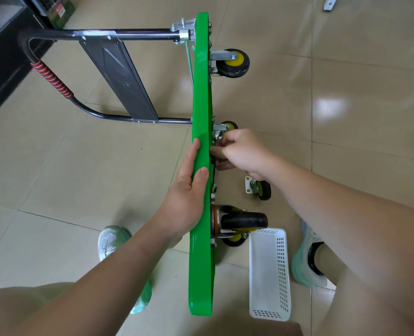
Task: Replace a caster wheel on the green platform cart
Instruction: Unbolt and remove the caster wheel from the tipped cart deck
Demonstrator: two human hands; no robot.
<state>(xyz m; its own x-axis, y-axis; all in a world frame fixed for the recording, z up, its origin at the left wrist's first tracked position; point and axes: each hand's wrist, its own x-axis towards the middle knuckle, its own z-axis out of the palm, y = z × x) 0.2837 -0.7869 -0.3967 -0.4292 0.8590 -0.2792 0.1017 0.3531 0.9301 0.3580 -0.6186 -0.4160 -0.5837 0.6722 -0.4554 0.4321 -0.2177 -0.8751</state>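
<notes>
one view, head camera: the cart stands on its long side on the tiled floor (346, 93); all places below are given from its green deck (202, 98).
handle (51, 78): folded out flat on the deck's top-face side, well away from the work.
left hand (186, 190): on the top-face side, near the deck's middle; fingers lie straight along the face, thumb on the upper edge, pressing to steady it.
right hand (243, 151): on the wheel side, at mid-length; fingers clenched, pinching a small metal piece (221, 163) against the underside; bolt or tool, cannot tell.
loose caster (259, 189): on the floor just off the wheel side, under the right wrist, apart from the deck.
mounted casters: far caster (232, 63) and near caster (243, 221) bolted on; a third shows partly behind the right hand.
white basket (269, 272): on the floor, wheel side, by the deck's near end.
risk: the deck balances on a narrow edge; a hard twist by the right hand could tip it if the left eases. a dropped fastener could roll off across the tiles.
room: wide bare floor beyond the wheel side; tight near the basket, near caster and shoes.
</notes>
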